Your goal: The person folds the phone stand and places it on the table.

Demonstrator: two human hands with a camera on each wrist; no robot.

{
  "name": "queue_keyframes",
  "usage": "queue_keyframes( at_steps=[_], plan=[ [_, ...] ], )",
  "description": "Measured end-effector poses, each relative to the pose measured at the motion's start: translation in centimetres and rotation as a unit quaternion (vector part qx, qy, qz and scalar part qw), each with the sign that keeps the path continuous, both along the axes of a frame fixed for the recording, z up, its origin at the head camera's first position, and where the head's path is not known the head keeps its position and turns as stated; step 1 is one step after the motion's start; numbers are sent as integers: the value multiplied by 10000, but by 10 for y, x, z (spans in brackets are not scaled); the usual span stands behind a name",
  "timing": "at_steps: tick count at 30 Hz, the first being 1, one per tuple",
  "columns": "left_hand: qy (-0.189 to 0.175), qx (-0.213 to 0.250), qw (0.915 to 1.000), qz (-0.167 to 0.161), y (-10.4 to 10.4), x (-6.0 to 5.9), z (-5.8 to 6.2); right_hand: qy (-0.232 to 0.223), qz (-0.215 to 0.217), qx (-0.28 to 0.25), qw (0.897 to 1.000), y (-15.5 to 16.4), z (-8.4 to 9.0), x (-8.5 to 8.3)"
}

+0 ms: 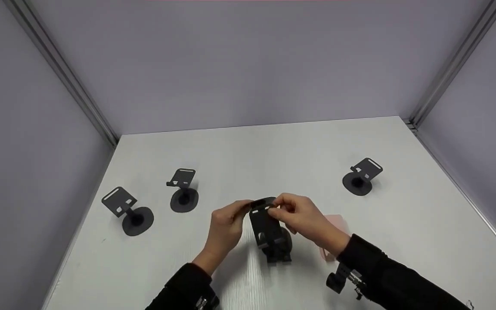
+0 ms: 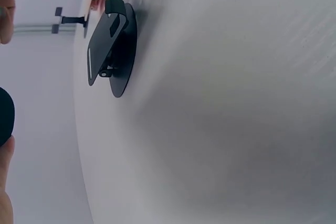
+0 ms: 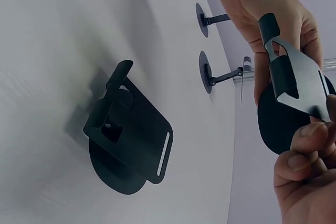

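Left hand (image 1: 225,226), right hand (image 1: 303,217): both grasping the held stand (image 3: 299,72), black, raised over the bench (image 1: 93,267). Handling, presumed: light, stiff, smooth, perhaps pivoting; best held by disc base (image 3: 278,121) and plate edge. Under it, on the bench: second stand (image 3: 139,129). Right: pink item (image 1: 338,221), partly hidden. Beyond: outer-left stand (image 1: 144,220), inner-left stand (image 1: 182,176), far-right stand (image 1: 367,168).

Booth-like work cell, lab or workshop unclear: white tabletop (image 1: 252,159), plain greyish panels (image 1: 248,64) on three sides, metal corner posts (image 1: 67,73).
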State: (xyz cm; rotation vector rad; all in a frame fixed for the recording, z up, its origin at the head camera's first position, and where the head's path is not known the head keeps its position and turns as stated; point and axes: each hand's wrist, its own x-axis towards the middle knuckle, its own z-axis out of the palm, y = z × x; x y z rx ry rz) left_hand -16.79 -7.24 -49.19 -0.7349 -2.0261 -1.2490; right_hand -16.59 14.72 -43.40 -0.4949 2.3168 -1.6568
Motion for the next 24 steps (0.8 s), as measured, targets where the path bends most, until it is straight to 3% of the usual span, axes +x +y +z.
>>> queue_keyframes(
  at_steps=[24],
  plan=[
    [-447, 318, 9983, 216, -10, -6, 2, -104, 556, 397, 9976, 13, -9, 6]
  ],
)
